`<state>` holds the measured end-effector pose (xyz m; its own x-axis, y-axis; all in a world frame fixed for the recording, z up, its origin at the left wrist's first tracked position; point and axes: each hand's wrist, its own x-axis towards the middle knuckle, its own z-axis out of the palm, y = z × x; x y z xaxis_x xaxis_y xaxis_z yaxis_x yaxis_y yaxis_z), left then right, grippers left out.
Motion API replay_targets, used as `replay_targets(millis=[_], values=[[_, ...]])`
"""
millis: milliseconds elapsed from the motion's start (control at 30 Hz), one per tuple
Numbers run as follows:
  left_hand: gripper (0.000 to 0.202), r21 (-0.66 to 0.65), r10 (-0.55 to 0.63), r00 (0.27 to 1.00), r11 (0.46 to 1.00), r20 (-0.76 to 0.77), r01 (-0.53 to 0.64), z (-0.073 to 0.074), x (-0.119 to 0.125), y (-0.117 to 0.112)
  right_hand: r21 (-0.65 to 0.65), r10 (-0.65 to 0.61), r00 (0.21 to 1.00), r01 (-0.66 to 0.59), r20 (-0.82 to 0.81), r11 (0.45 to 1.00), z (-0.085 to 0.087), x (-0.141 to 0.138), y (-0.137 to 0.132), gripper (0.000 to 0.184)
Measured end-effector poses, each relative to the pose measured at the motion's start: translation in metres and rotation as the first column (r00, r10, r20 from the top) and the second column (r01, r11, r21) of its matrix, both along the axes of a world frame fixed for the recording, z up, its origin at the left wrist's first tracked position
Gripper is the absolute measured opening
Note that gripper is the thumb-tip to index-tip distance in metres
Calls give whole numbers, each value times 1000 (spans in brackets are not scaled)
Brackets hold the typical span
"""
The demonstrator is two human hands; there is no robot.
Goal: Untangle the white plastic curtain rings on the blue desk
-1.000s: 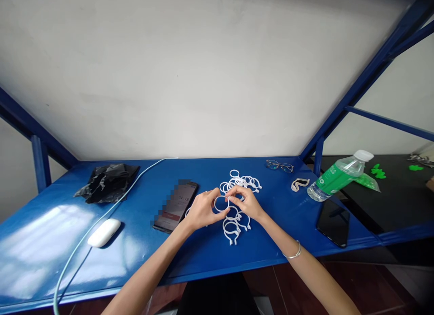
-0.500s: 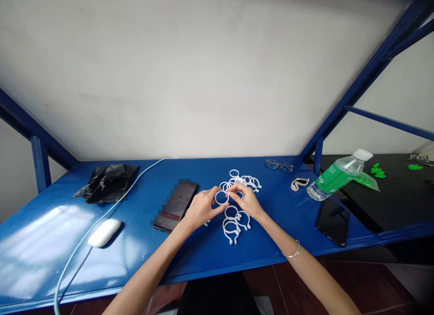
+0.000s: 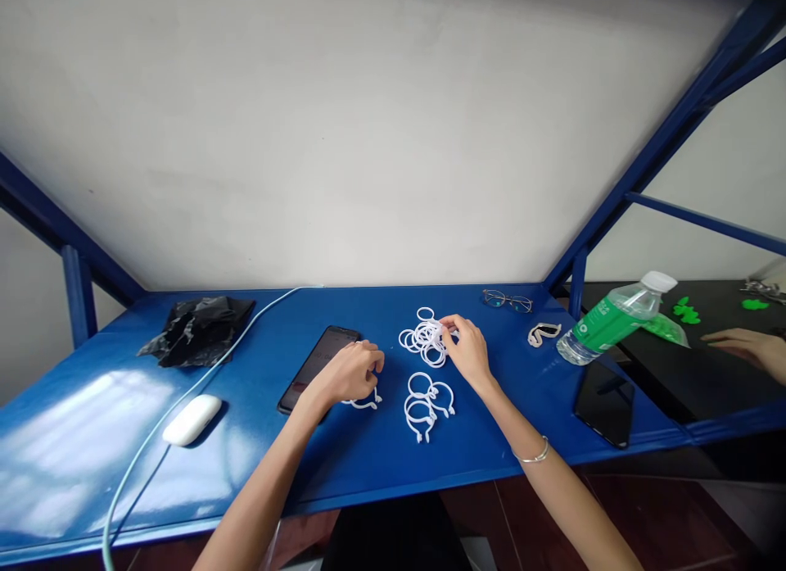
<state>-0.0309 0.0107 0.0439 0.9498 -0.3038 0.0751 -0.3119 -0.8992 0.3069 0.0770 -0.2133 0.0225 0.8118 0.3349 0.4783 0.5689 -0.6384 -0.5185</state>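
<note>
Now parted, seemingly dividing work, the left hand (image 3: pixel 354 370) curls over open-ended white rings (image 3: pixel 367 406); the right hand (image 3: pixel 467 350) touches a white ring pile (image 3: pixel 423 335); both grips unclear.

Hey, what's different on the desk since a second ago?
The left hand has moved left, toward a phone; the right hand has moved right, to the far pile of rings. They no longer hold a white ring up together; whether either keeps it is unclear. Another person's hand has appeared at right. The bottle, glasses and near rings stayed put.
</note>
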Motion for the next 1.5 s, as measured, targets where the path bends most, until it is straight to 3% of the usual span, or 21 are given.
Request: replay_targets(millis=[133, 400, 633, 767, 933, 1033, 1200, 1400, 1500], values=[[22, 31, -52, 997, 998, -50, 54, -4, -2, -2, -32, -12, 999, 14, 40, 999, 1, -2, 1, 14], [25, 77, -83, 981, 992, -175, 98, -15, 3, -5, 46, 71, 995, -74, 74, 996, 0, -4, 5, 15], [25, -39, -66, 996, 997, -65, 63, -21, 5, -14, 123, 217, 973, -226, 83, 966, 3, -11, 9, 16], [21, -136, -15, 999, 991, 38, 20, -20, 5, -20, 120, 349, 935, -355, 69, 927, 6, -15, 12, 14], [16, -304, 67, 990, 952, 127, -25, -18, 6, -20, 56, 565, 825, -564, -8, 824, 9, -23, 14, 15], [14, -389, 111, 978, 921, 174, -35, -18, 8, -18, 40, 626, 776, -625, -72, 779, 10, -26, 14, 19], [12, -462, 147, 969, 886, 197, -41, -16, 8, -19, 151, 629, 764, -611, -147, 777, 6, -26, 15, 15], [17, -550, 138, 975, 835, 175, -19, -3, 1, -23, 312, 565, 799, -493, -208, 812, 5, -25, 16, 13], [18, -570, 89, 974, 820, 207, 46, -1, 0, -24, 423, 550, 796, -420, -253, 803, 4, -22, 16, 15]])
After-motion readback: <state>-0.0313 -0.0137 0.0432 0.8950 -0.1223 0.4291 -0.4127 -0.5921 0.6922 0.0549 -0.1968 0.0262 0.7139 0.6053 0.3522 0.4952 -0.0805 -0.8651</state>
